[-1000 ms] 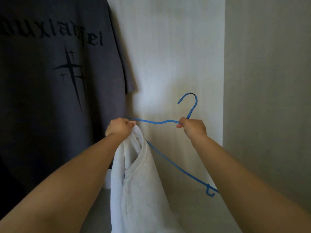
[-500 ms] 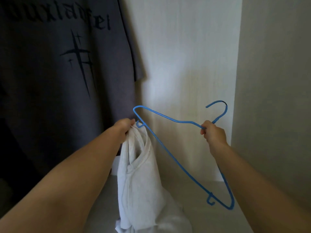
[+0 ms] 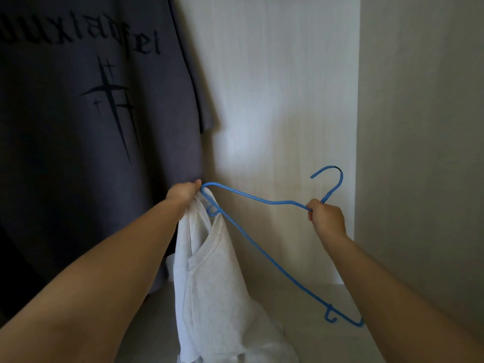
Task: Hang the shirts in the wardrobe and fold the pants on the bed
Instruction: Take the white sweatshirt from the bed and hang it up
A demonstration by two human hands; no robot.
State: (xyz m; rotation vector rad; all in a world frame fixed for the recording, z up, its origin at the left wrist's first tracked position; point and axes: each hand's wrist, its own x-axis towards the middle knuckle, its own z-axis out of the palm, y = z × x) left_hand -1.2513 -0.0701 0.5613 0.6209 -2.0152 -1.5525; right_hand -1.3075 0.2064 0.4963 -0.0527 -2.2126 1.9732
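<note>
Inside the wardrobe (image 3: 275, 100), at left, a dark printed shirt (image 3: 78, 153) is already hung. A white shirt (image 3: 209, 284) is gripped at its top by the left hand (image 3: 183, 192), apparently to be threaded. The blue hanger (image 3: 262, 201) is clenched below its hook by the right hand (image 3: 326, 218) and tilted, one end at the collar.

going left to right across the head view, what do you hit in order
dark grey t-shirt → left hand → right hand → wardrobe side wall; the white shirt and blue hanger overlap the hands, so left out

Limp white shirt (image 3: 209, 284) against tilted blue hanger (image 3: 285, 202)
</note>
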